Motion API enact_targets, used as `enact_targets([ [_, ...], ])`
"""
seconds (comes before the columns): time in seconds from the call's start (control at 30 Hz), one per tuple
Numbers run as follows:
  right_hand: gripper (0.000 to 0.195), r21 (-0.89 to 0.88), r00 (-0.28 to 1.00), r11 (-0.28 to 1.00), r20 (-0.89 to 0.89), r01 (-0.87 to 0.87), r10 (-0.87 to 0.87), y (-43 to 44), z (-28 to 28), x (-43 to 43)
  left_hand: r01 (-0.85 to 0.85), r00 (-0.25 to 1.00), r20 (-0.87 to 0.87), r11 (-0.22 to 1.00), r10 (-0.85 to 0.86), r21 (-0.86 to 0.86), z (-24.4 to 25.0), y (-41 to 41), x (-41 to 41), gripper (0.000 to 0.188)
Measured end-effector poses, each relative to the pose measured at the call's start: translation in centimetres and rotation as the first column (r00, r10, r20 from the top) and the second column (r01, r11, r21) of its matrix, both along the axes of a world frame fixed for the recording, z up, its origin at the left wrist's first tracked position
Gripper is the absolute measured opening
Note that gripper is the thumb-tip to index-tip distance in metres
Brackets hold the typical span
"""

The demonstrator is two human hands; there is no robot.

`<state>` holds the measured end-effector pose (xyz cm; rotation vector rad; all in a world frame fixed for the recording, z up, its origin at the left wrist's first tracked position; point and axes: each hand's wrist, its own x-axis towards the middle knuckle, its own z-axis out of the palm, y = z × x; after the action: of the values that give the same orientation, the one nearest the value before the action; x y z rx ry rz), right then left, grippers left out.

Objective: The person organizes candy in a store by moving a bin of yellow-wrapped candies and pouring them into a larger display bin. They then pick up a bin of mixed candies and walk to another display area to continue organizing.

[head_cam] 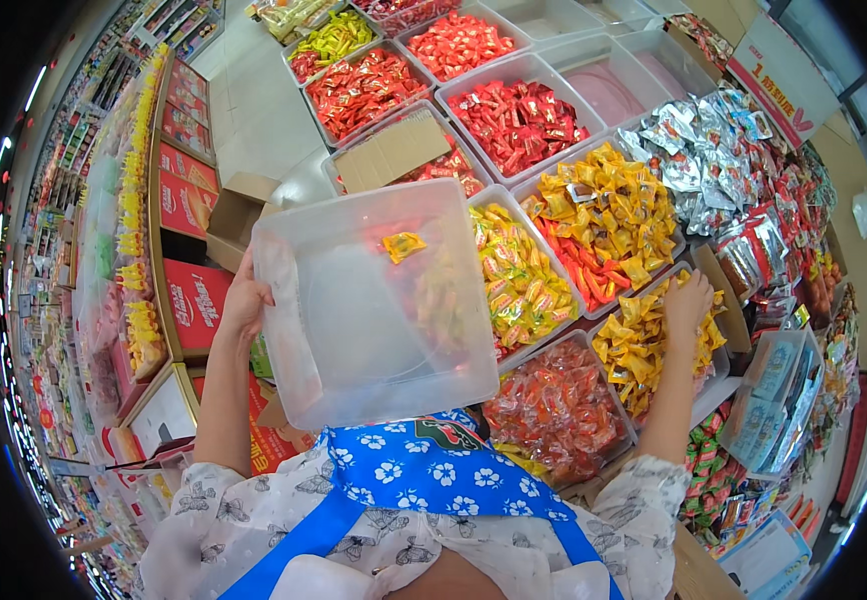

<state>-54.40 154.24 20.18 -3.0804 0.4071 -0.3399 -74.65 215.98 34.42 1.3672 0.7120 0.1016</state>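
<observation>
My left hand [247, 296] grips the left side of a translucent plastic bin [343, 322], held up in front of my apron. A single yellow-wrapped candy [403, 247] lies inside, near the bin's far side. At the right, my right hand [688, 300] reaches into a pile of yellow-wrapped candies [625, 360] in another bin. Its fingertips are partly hidden among the wrappers, so whether they hold any cannot be told. Just nearer to me stands a bin heaped with clear-wrapped orange-red candies [553, 405].
Beyond are bins of yellow-and-white candies [523, 285], mixed yellow and orange packets [606, 210], and red candies [516, 124]. Silver packets [703, 161] pile up at the right. An open cardboard box [238, 217] and red cartons [190, 300] stand left. A cardboard piece [392, 150] covers some red candies.
</observation>
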Motion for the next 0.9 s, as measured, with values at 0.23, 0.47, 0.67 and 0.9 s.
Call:
enact_targets([
  [0.23, 0.039, 0.391, 0.487, 0.293, 0.640, -0.872, 0.595, 23.6, 11.8, -9.4, 0.186, 0.980, 0.050, 0.978, -0.191, 0.098, 2.3, -3.8, 3.1, 0.098],
  [0.47, 0.035, 0.629, 0.708, 0.510, 0.094, -0.587, 0.700, 30.5, 5.1, -9.3, 0.333, 0.937, 0.070, 0.935, -0.343, 0.122, 3.6, -7.1, 4.1, 0.096],
  [0.67, 0.026, 0.747, 0.698, 0.214, 0.423, -0.630, 0.577, 27.6, 3.9, -12.9, 0.302, 0.947, 0.049, 0.931, -0.317, 0.205, -4.8, -1.9, 1.4, 0.094],
  [0.9, 0.038, 0.452, 0.595, 0.619, 0.803, -0.642, 0.030, 14.6, 10.7, -14.4, 0.221, 0.963, 0.150, 0.975, -0.222, 0.027, -1.4, -3.6, 0.4, 0.092],
])
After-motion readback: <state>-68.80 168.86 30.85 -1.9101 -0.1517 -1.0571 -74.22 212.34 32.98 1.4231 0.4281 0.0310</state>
